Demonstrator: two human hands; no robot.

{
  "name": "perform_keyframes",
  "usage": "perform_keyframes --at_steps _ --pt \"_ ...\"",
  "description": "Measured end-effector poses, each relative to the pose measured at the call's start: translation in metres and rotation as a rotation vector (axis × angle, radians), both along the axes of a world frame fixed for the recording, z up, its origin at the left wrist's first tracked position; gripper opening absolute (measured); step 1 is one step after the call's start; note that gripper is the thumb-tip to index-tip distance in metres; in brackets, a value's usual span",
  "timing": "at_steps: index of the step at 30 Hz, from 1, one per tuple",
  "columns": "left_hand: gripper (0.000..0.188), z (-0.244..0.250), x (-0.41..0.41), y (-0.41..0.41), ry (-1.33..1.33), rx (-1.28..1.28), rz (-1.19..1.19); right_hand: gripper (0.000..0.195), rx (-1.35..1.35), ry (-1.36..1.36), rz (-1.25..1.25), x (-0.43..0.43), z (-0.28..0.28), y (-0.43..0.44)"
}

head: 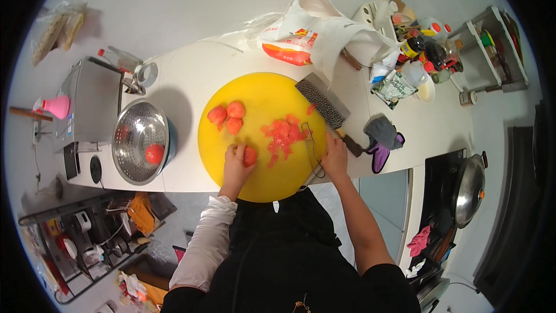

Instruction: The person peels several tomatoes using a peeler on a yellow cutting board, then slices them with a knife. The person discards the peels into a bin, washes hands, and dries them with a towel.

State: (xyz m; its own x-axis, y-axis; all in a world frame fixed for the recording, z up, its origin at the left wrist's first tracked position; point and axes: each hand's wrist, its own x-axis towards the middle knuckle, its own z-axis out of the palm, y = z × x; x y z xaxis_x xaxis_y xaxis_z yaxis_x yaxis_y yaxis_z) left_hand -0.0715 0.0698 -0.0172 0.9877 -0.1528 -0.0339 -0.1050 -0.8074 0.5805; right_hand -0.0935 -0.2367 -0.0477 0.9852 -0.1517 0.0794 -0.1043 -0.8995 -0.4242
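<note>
On a round yellow cutting board (265, 95), my left hand (236, 165) has its fingers around a peeled tomato (250, 156). Three more peeled tomatoes (235, 109) sit together at the board's upper left. Red tomato peelings (282, 134) are heaped right of centre. A wire-framed peeler (311, 148) lies at the board's right side. My right hand (335, 156) is beside it at the board's rim; whether its fingers grip anything is unclear. A cleaver (323, 102) with a dark patterned blade overlaps the board's upper right edge, its handle pointing towards the right.
Left of the board stands a metal colander (130, 139) with a whole tomato (154, 154) inside. Grey and purple gloves (384, 137) lie to the right. A white plastic bag (299, 30) and several bottles (434, 54) line the back. A lidded pan (469, 191) sits on the stove.
</note>
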Motion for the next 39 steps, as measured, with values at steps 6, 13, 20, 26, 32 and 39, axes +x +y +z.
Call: perform_keyframes --at_steps 6,13,20,26,32,39 --pt "0.07 0.005 -0.021 0.023 -0.025 -0.179 0.017 0.064 -0.146 -0.195 -0.056 0.016 -0.006 -0.027" --pt "0.05 -0.012 -0.024 0.036 0.541 -0.956 0.323 0.069 -0.006 0.12 -0.01 0.04 -0.004 -0.048" --pt "0.043 -0.011 -0.028 0.016 0.586 -1.032 0.465 0.048 0.45 0.181 -0.124 -0.011 0.081 0.01" --pt "0.04 -0.016 -0.019 0.013 0.53 -0.969 0.394 0.037 0.736 0.369 -0.077 -0.079 0.115 0.09" --pt "0.037 -0.024 -0.017 0.01 0.498 -0.966 0.443 0.04 0.707 0.418 -0.011 -0.103 0.135 0.131" --pt "0.034 -0.016 -0.011 0.015 0.641 -0.967 0.419 0.042 0.497 0.233 0.038 -0.086 0.045 0.173"
